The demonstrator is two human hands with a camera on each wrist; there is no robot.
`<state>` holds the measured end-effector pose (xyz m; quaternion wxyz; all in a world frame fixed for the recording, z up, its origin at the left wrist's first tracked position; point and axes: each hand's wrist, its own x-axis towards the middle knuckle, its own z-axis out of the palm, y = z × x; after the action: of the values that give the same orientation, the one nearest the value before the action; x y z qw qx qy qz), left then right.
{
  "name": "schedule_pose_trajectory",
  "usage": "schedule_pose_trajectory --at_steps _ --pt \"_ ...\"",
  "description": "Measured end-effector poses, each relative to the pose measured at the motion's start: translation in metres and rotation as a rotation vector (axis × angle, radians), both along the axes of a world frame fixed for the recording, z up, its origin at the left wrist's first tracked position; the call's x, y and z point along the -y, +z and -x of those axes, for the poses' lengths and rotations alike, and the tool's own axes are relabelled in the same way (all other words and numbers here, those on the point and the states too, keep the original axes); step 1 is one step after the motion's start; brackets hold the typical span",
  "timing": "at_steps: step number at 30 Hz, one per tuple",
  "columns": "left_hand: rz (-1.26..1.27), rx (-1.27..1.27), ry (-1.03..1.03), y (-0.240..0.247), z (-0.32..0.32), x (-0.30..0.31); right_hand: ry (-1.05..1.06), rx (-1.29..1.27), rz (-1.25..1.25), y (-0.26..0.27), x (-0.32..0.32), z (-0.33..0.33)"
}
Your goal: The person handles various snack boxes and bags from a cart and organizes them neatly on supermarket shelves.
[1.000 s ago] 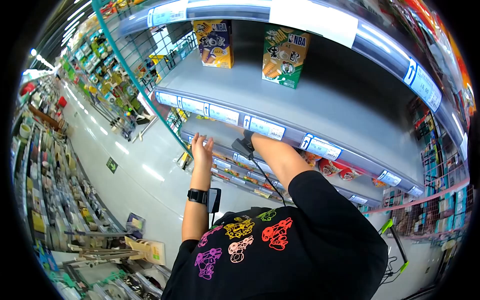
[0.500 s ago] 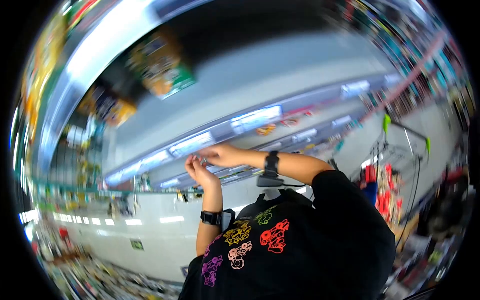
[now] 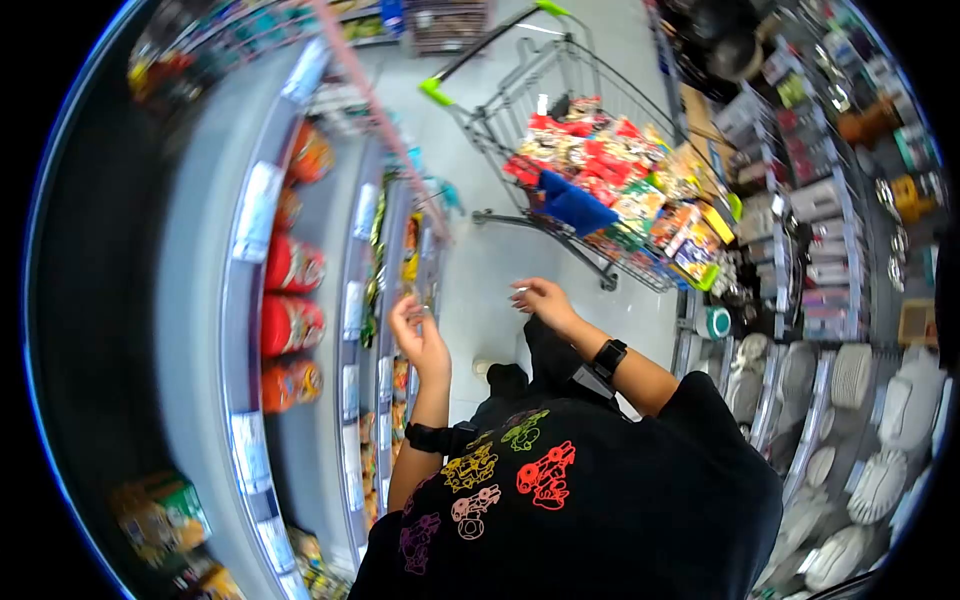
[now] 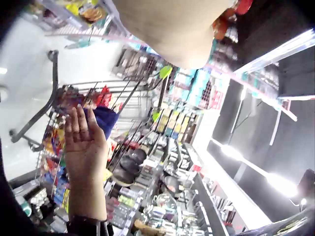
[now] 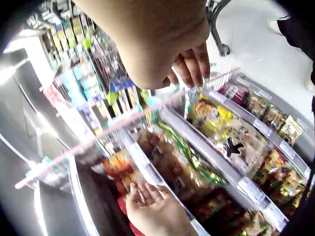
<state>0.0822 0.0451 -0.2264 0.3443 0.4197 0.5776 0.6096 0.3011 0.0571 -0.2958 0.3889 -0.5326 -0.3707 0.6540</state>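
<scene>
My left hand (image 3: 424, 342) is raised beside the shelf fronts, its fingers loosely bent and holding nothing. To its right, over the floor, my right hand (image 3: 548, 304) hangs with relaxed fingers, also holding nothing. The hands are apart. In the left wrist view the right hand (image 4: 86, 140) shows its palm, fingers extended. The left palm (image 5: 160, 210) faces up in the right wrist view, near the shelf edge. Ahead stands a shopping cart (image 3: 485, 50) loaded with red and multicoloured snack packs (image 3: 605, 172), a blue item (image 3: 575, 203) lying against its near side.
On the left, shelf tiers (image 3: 205, 240) with price labels hold red round-ended packs (image 3: 293, 323) and, lower left, a green-and-gold box (image 3: 165, 515). Bagged foods (image 5: 236, 142) fill lower tiers. Shelves of white dishes (image 3: 882, 485) line the right side, with dark pans (image 3: 735, 48) farther up.
The head view has swung right, away from the boxes on the upper shelf, bringing the loaded cart into full view. My hands, close together half a second ago, have separated.
</scene>
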Motion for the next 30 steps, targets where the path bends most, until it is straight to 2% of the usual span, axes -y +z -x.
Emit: schedule_pose_trajectory --at_steps 1,2,4,9,10,12,15,17,21,22,25,27,28,30 --pt "0.114 0.099 -0.075 -0.012 -0.014 -0.007 -0.115 -0.015 0.076 0.001 0.003 -0.020" --pt "0.098 0.014 -0.159 -0.021 -0.029 -0.013 -0.247 -0.055 0.076 -0.005 0.005 -0.037" --pt "0.110 -0.094 -0.301 -0.024 -0.062 -0.026 -0.348 -0.063 0.064 -0.012 0.005 -0.067" --pt "0.303 -0.228 -0.670 -0.044 -0.136 -0.060 -0.422 0.027 0.000 -0.020 -0.006 -0.125" --pt "0.320 -0.271 -0.743 -0.046 -0.150 -0.066 -0.448 0.065 -0.021 -0.022 -0.009 -0.136" --pt "0.364 -0.351 -0.848 -0.042 -0.179 -0.077 -0.447 0.298 -0.117 -0.023 -0.014 -0.162" --pt "0.314 -0.420 -0.971 -0.053 -0.222 -0.093 -0.466 0.529 -0.179 -0.017 -0.020 -0.200" --pt "0.317 -0.414 -1.008 -0.059 -0.251 -0.103 -0.443 0.651 -0.150 -0.010 -0.021 -0.224" --pt "0.252 -0.464 -1.118 -0.062 -0.299 -0.115 -0.575 0.937 -0.424 -0.026 -0.019 -0.261" --pt "0.229 -0.462 -1.149 -0.063 -0.309 -0.119 -0.596 0.946 -0.370 -0.026 -0.017 -0.266" --pt "0.137 -0.513 -1.182 -0.070 -0.331 -0.126 -0.495 0.767 -0.099 -0.008 -0.007 -0.275" --pt "0.130 -0.597 -1.178 -0.069 -0.341 -0.130 -0.465 0.747 -0.110 -0.025 -0.001 -0.273" --pt "0.110 -0.643 -1.173 -0.076 -0.344 -0.134 -0.534 0.765 -0.278 -0.026 -0.001 -0.272" --pt "0.075 -0.731 -1.161 -0.082 -0.353 -0.147 -0.466 0.769 -0.150 -0.025 -0.003 -0.278"
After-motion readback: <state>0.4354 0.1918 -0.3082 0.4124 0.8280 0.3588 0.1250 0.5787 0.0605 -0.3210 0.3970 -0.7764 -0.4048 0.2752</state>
